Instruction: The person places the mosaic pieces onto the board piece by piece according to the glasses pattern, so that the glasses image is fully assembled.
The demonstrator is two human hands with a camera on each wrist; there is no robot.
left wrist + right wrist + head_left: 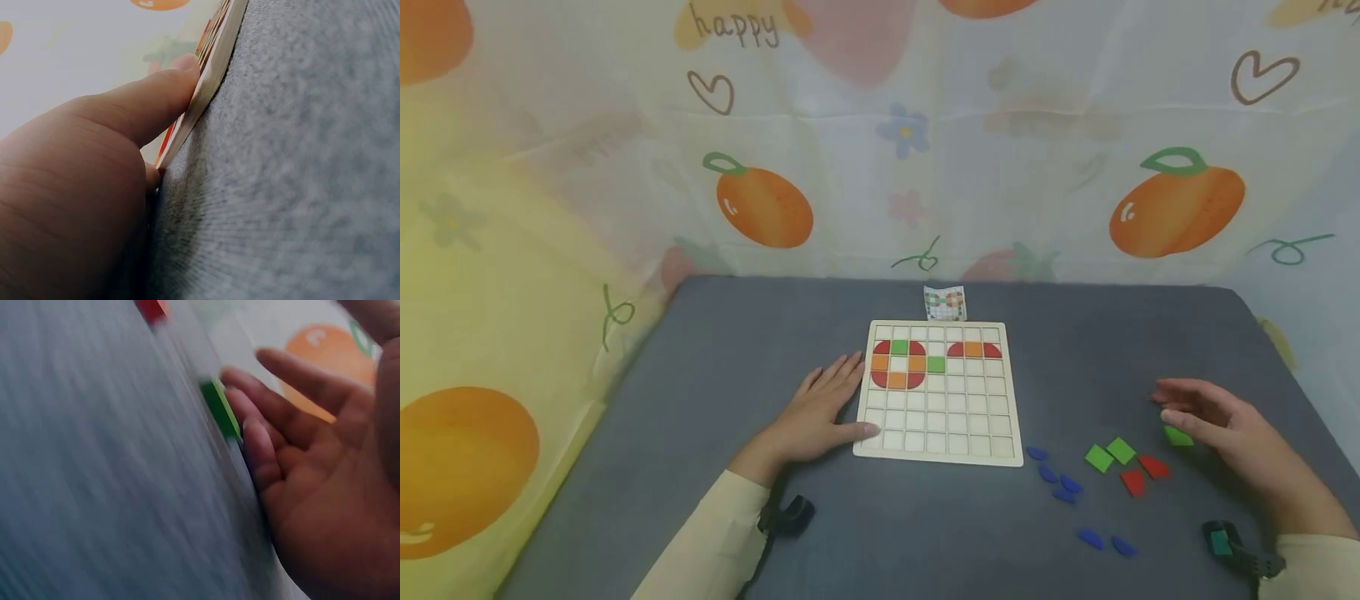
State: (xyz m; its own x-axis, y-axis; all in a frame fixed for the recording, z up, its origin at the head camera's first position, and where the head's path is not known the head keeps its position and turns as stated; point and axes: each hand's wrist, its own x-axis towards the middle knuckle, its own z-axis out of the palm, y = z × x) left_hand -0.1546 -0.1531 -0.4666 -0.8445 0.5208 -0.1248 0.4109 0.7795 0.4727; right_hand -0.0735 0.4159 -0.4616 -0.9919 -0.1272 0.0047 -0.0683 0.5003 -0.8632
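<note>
Plainly, the dark grey bench (647, 467) fills the lower half of the head view, its covering finely ribbed and fabric-like in the left wrist view, its far corners rounded. Behind it hangs a pale printed curtain (842, 125) with large oranges, brown outlined hearts, faint flowers, green squiggles and the word "happy"; its left side looks yellow, its right side cooler and bluish, and soft folds cross it. Near the middle of the bench lies a cream grid board (936, 462), its upper rows carrying red rounded tiles, orange squares and 2 green squares. A small pattern card (945, 303) sits just beyond its far edge. The left hand (820, 411) lies with fingers extended along the board's left edge, thumb on the near-left corner. The right hand (1228, 421) is loosely curved above the bench, thumb apart from the fingers, gripping nothing visible; a loose green tile (1178, 437) is just beneath it, though contact is unclear. Between that hand and the board lie 2 green squares (1110, 454), 2 red tiles (1132, 482) and 6 blue tiles (1048, 473). Light sleeves (715, 529) and black wrist straps (788, 517) show on the 2 arms.
</note>
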